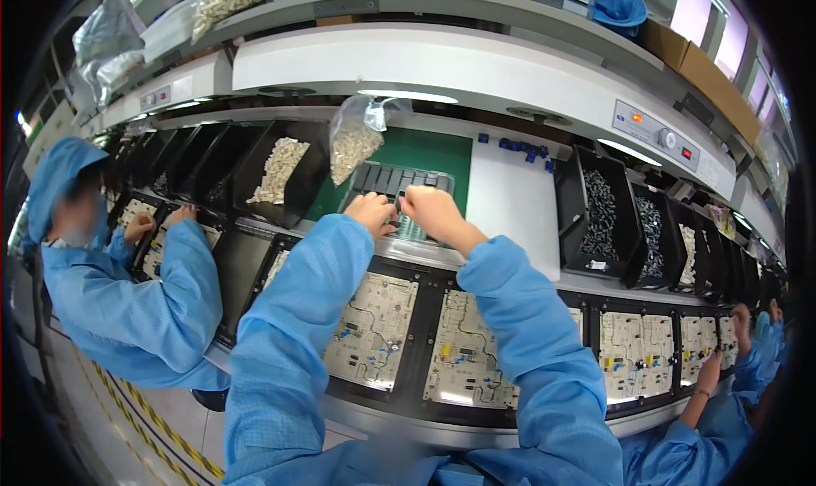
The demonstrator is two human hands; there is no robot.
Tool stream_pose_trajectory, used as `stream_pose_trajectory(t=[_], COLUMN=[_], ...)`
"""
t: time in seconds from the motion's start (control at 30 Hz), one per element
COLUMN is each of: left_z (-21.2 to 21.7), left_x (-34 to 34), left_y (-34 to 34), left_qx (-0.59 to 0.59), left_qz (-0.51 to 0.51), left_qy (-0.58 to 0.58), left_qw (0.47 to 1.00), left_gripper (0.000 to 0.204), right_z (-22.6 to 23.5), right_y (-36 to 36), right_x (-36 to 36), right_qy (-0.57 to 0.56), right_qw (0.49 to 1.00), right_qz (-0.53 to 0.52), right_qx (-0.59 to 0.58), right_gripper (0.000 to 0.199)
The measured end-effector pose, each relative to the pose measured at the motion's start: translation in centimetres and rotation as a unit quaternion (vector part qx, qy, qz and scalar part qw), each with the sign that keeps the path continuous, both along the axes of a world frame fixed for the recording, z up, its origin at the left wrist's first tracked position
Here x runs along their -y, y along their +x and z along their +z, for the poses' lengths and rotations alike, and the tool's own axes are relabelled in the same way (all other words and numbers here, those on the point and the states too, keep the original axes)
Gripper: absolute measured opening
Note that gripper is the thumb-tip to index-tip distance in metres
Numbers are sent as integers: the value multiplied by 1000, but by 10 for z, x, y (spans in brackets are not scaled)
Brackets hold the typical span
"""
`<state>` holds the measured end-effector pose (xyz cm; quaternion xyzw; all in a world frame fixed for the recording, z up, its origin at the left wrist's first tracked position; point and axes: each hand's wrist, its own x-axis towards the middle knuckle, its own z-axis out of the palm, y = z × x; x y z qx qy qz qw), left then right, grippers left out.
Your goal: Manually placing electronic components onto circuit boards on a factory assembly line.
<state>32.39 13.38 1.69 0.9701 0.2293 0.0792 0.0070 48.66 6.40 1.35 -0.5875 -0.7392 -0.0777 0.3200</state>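
A clear plastic tray with rows of dark slots lies on the green mat at the back of the bench, just behind the conveyor line. Both of the person's hands are over its near edge. The left hand rests on the tray with its fingers curled down onto the slots; whether they pinch anything is not clear. The right hand lies close beside it, almost touching, fingers bent over the same edge, and its grip cannot be made out either. Both forearms wear light blue sleeves.

Just left of the tray a clear plastic bag of small pale parts hangs over the mat, and further left a black angled bin of pale parts stands. To the right lies a white sheet, then black bins of dark components. In front of the hands, cream-coloured circuit boards in black carriers sit in a row along the line. A co-worker in a blue suit works at the left, and another person's hand reaches a board at the right.
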Motion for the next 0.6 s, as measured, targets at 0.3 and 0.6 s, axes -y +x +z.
stream_pose_trajectory(t=[0.3, 0.6], left_z=[6, 49], left_x=[-13, 56], left_y=[-24, -72], left_qx=[160, 62], left_qz=[-22, -3], left_qy=[-55, -269], left_qw=[985, 961], left_gripper=[16, 14], right_z=[-17, -11], right_y=[-14, 1], right_x=[3, 2], right_qy=[56, -5], right_qw=[998, 997], right_qz=[15, 51], right_qx=[26, -65], right_gripper=[15, 12])
